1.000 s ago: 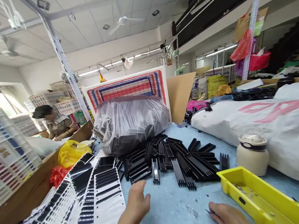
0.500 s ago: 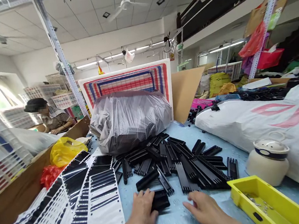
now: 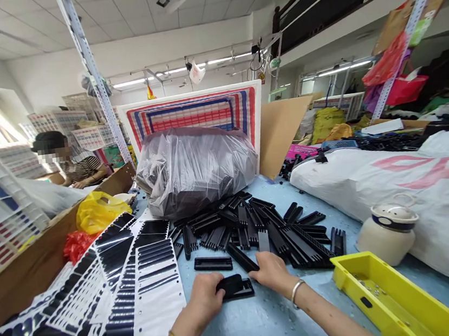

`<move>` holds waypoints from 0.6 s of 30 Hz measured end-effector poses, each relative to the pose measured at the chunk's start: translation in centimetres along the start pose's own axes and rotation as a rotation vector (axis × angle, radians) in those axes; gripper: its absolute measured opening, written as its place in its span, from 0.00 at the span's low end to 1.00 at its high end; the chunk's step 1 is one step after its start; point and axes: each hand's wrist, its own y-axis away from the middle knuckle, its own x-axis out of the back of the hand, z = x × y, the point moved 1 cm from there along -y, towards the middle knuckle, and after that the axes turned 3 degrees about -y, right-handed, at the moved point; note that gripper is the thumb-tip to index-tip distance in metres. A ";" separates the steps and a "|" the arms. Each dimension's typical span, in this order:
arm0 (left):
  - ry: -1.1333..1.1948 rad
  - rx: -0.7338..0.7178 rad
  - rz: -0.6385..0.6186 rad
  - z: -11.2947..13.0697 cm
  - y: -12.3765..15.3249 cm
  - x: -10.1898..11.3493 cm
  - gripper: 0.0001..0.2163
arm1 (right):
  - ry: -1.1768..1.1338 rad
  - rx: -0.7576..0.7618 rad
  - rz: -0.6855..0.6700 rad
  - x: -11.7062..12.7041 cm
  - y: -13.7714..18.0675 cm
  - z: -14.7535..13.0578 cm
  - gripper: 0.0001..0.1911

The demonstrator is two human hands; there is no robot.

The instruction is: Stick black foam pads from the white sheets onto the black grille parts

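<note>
My left hand (image 3: 205,298) grips the left end of a flat black plastic part (image 3: 236,287) lying on the blue table (image 3: 260,327). My right hand (image 3: 273,272) rests just right of that part, fingers curled over the near end of a long black strip (image 3: 241,257). Behind both hands spreads a pile of black comb-like plastic parts (image 3: 264,228). One separate black piece (image 3: 213,263) lies flat just beyond my left hand.
White sheets with black stickers (image 3: 141,287) cover the table's left. A yellow tray (image 3: 392,300) sits at the right, a white jar (image 3: 388,232) behind it, then large white sacks (image 3: 414,183). A grey plastic bag (image 3: 196,171) stands at the back. Another person (image 3: 71,165) sits far left.
Both hands moved forward from the table's near edge to the pile. My left hand has taken hold of a black part and my right hand has come up beside it.
</note>
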 end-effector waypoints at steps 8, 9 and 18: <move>0.052 -0.015 0.057 1.8 4.0 -0.9 0.18 | -0.063 0.002 0.078 0.4 7.8 5.1 0.03; 0.057 -0.020 0.051 2.0 4.4 -1.2 0.17 | -0.074 0.006 0.076 0.2 8.9 5.5 0.03; 0.072 -0.050 -0.065 2.9 7.4 -4.3 0.22 | -0.229 0.104 -0.030 -2.5 13.0 6.7 0.18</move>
